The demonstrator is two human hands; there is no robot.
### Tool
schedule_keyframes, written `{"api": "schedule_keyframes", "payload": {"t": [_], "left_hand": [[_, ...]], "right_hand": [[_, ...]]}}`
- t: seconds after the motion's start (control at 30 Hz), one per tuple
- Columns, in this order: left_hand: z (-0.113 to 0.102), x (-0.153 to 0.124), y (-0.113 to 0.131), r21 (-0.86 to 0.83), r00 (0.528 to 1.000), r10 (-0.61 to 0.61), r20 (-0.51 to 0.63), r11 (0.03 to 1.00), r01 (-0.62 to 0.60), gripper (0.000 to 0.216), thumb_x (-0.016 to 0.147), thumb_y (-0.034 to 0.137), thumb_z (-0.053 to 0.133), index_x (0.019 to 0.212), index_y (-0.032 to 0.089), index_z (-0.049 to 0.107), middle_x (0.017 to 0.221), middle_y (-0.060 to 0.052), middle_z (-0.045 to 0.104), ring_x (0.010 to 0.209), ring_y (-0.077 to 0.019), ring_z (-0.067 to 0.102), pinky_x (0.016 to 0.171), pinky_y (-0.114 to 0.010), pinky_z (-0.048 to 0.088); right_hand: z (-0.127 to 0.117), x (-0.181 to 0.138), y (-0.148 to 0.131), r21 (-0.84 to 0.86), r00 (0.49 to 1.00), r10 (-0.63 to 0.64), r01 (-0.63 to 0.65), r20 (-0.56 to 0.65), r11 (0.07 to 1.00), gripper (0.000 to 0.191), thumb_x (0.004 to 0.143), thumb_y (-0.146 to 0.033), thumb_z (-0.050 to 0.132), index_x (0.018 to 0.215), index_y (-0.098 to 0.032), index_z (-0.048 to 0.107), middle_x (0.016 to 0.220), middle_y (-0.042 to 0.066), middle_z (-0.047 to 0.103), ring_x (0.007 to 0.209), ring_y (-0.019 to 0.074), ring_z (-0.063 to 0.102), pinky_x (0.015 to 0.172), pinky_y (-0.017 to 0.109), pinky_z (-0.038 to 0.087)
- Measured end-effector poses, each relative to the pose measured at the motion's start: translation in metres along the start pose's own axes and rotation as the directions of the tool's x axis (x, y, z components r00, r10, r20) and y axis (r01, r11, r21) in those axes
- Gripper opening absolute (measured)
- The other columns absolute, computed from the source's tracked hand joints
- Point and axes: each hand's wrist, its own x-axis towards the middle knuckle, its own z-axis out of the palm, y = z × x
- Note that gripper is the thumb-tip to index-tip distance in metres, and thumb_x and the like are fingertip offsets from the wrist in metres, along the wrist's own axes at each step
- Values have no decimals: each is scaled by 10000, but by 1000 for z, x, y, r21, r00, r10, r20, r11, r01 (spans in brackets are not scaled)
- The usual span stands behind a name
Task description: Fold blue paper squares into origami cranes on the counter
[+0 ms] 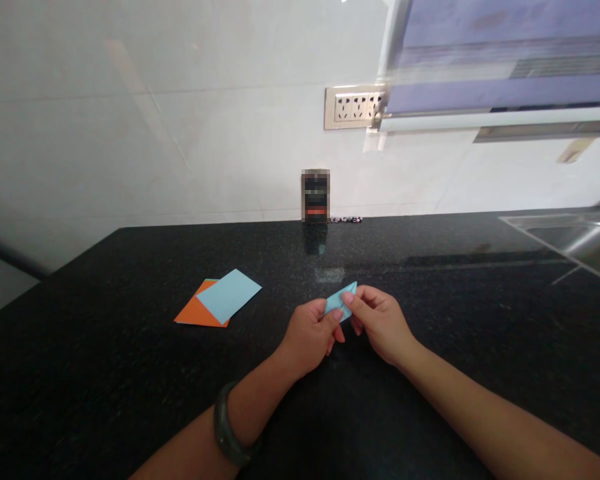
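Folded paper [335, 305] is pinched between our two hands over the dark counter [105, 380]. From the left, an orange sheet [199, 312] lies partly under a loose blue sheet [230, 296], both well apart from our fingers. Next, our left hand [307, 337] is closed on the near end, thumb on top and fingers beneath; we would do best with a firm but light grip, so the layers do not slide. Further right, our right hand [384, 327] is clamped on the other end, its thumb on the face near the tip; there we should line up the edges, then press along the crease toward the point. As for looks, the small piece is plain light blue, partly hidden by our left thumb, and narrows on the right to a sharp corner
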Motion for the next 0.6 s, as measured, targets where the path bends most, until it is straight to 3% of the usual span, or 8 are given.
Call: {"api": "schedule_keyframes", "payload": {"t": [0.23, 0.33, 0.47, 0.6], "left_hand": [[-5, -2, 7, 37, 995, -20, 101, 999, 17, 358, 772, 403, 465, 510, 161, 497, 357, 44, 429, 286, -45, 332, 330, -179, 229], [-4, -2, 4, 41, 991, -14, 134, 999, 9, 370, 783, 416, 458, 528, 154, 512, 391, 28, 473, 307, -51, 384, 341, -174, 266], [-1, 1, -2, -49, 999, 25, 47, 999, -22, 291, 773, 414, 490, 672, 146, 542, 543, -1, 576, 425, -87, 525, 429, -191, 397], [-3, 1, -2, -2, 998, 59, -34, 998, -59, 301, 786, 399, 480, 618, 153, 515, 475, 30, 519, 351, -58, 436, 371, -172, 318]], "right_hand": [[-1, 1, -2, 0, 998, 35, -35, 59, 999, 314, 713, -458, 593, 627, -158, 552, 468, -45, 471, 363, 53, 341, 347, 191, 253], [-1, -1, -4, -43, 999, -7, 8, 33, 999, 310, 713, -443, 597, 608, -153, 563, 488, -30, 500, 384, 55, 353, 360, 192, 262], [1, -4, -9, -112, 995, -91, 87, -33, 990, 307, 723, -408, 593, 551, -157, 555, 454, -39, 466, 401, 61, 359, 382, 196, 277], [2, -5, -9, -87, 996, -77, 74, -33, 993, 286, 731, -405, 584, 582, -163, 552, 452, -43, 466, 395, 67, 375, 379, 196, 287]]}}
